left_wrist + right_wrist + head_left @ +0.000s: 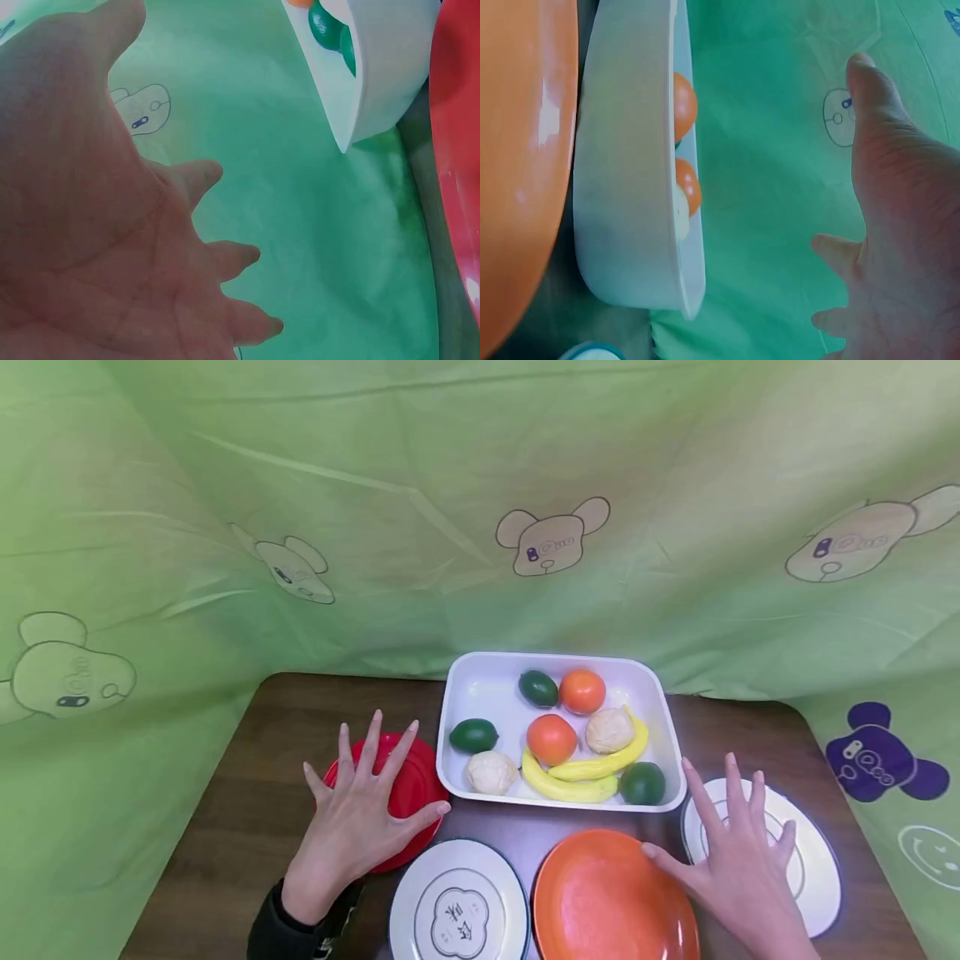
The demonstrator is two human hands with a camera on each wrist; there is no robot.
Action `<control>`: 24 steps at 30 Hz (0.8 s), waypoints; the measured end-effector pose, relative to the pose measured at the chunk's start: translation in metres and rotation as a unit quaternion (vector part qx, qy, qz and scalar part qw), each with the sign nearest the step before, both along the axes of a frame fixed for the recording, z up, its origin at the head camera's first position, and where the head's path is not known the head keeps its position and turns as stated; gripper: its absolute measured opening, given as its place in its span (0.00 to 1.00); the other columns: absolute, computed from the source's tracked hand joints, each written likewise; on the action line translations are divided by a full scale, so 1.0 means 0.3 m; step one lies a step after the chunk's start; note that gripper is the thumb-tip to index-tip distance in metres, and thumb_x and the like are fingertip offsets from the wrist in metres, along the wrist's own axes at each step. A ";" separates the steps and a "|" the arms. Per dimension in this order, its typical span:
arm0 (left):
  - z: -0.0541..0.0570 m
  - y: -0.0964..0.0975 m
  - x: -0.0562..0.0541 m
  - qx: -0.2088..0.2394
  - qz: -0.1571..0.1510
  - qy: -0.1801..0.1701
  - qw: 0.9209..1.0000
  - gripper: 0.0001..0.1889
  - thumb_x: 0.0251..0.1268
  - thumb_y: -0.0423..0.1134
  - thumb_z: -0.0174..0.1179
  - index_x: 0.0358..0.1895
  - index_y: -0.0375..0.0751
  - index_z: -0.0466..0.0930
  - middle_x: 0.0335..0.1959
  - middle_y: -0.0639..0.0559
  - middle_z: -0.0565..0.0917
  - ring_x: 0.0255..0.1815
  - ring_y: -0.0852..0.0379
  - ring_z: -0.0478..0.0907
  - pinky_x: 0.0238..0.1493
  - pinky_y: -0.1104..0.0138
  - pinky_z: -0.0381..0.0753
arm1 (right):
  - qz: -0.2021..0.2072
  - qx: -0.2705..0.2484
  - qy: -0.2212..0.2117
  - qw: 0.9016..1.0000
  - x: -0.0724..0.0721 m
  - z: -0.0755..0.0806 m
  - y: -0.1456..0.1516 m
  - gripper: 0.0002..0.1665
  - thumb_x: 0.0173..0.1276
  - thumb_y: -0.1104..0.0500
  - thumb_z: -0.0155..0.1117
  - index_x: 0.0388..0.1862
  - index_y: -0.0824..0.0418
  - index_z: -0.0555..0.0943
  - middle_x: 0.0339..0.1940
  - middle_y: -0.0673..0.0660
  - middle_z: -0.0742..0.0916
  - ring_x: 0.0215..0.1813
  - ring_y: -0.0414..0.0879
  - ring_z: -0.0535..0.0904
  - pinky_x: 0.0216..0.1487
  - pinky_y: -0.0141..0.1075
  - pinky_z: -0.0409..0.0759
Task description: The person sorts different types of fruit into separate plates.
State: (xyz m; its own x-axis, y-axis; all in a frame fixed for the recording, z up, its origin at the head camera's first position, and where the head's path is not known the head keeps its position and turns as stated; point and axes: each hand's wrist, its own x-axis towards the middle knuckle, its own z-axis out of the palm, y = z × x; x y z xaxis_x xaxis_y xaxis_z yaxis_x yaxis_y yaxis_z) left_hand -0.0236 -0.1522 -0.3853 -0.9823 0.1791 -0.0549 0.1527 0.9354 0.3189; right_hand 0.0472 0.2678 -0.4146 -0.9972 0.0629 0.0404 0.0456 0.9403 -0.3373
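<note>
Between left hand (356,818) and right hand (738,864), nearest: white plate (459,906), orange plate (609,897), bare in view. Hands apart, spread over red plate (416,781) and second white plate (816,868) respectively, gripping nothing. Beyond: tray (472,687) with all visible fruit (551,740); handling apparently unstarted.

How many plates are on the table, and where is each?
4: the red plate, partly behind the left hand; the left white plate, low in the head view; the orange plate, right of it; the right white plate, partly behind the right hand. More may be hidden underneath.
</note>
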 end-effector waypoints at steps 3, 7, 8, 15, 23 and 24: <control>-0.007 0.013 -0.015 0.011 -0.010 -0.009 1.000 0.55 0.53 0.73 0.66 0.83 0.65 0.50 0.84 0.40 0.47 0.80 0.24 0.39 0.57 0.15 0.40 | -0.008 -0.004 -0.002 1.000 -0.012 0.001 0.004 0.71 0.53 0.29 0.76 0.86 0.42 0.45 0.85 0.63 0.37 0.81 0.74 0.27 0.60 0.82 0.25; -0.032 0.038 -0.019 0.031 -0.036 -0.034 0.998 0.48 0.57 0.67 0.68 0.80 0.58 0.61 0.78 0.37 0.61 0.75 0.28 0.59 0.62 0.22 0.57 | -0.026 -0.019 -0.001 0.999 -0.034 -0.004 0.006 0.68 0.58 0.30 0.73 0.86 0.44 0.44 0.85 0.65 0.38 0.81 0.74 0.27 0.62 0.82 0.27; -0.042 0.041 -0.014 0.035 -0.038 -0.042 0.998 0.44 0.58 0.64 0.70 0.76 0.54 0.67 0.72 0.37 0.68 0.69 0.31 0.69 0.60 0.27 0.67 | -0.031 -0.024 0.002 0.999 -0.036 -0.009 0.002 0.66 0.59 0.30 0.72 0.86 0.44 0.45 0.85 0.66 0.39 0.81 0.74 0.28 0.62 0.82 0.28; -0.191 0.035 0.072 0.057 0.054 -0.107 0.991 0.23 0.60 0.51 0.73 0.46 0.39 0.76 0.33 0.47 0.75 0.23 0.54 0.73 0.26 0.56 0.81 | -0.066 -0.105 0.052 0.991 -0.112 -0.029 -0.045 0.45 0.70 0.41 0.69 0.79 0.56 0.65 0.81 0.72 0.60 0.79 0.76 0.52 0.65 0.79 0.52; -0.376 0.092 0.149 0.183 0.213 -0.133 0.950 0.32 0.64 0.44 0.70 0.59 0.36 0.60 0.26 0.40 0.79 0.31 0.42 0.83 0.33 0.50 0.82 | 0.027 -0.106 0.099 0.989 -0.361 0.005 -0.032 0.34 0.73 0.45 0.66 0.69 0.64 0.75 0.66 0.69 0.79 0.67 0.68 0.73 0.62 0.67 0.70; -0.387 0.097 0.152 0.190 0.221 -0.129 0.948 0.31 0.64 0.43 0.71 0.59 0.35 0.61 0.26 0.39 0.80 0.32 0.41 0.83 0.34 0.49 0.82 | 0.041 -0.104 0.091 0.990 -0.407 0.006 -0.031 0.34 0.74 0.46 0.65 0.70 0.64 0.74 0.65 0.69 0.79 0.67 0.67 0.73 0.63 0.66 0.71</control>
State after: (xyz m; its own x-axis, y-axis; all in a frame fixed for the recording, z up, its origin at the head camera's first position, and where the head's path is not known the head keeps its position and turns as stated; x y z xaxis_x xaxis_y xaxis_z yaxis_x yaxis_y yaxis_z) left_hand 0.0221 -0.1230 -0.5014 -0.9289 -0.1909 -0.3173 -0.3555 0.6996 0.6199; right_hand -0.0749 0.2585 -0.4128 -0.9766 0.0075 0.2149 -0.1077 0.8477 -0.5194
